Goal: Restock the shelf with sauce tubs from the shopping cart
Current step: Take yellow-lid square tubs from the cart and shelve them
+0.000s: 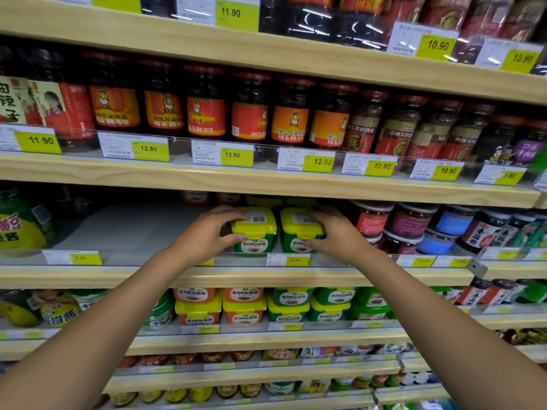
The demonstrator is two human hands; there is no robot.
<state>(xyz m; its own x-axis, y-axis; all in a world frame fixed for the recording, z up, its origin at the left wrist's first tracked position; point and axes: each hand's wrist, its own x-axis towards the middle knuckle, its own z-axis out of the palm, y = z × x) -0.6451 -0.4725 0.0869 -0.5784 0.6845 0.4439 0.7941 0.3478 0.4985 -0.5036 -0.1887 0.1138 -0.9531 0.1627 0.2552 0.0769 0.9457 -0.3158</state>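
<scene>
Left sauce tub [254, 229] with smooth glossy yellow plastic lid and green plastic body, right sauce tub [297, 229] alike, shelf [266, 276] front edge of pale matt wood grain, clear glossy plastic rail [133, 257] along that edge, paper price label [288, 259], dark glossy jars [205, 105] with paper labels

Both bare forearms stretch forward and upward, converging. The left grip [204, 236] pinches the left yellow-lidded green plastic tub [257, 232], fingers above, thumb below; the right grip [336, 236] likewise holds the right yellow-lidded green plastic tub [296, 229].
</scene>
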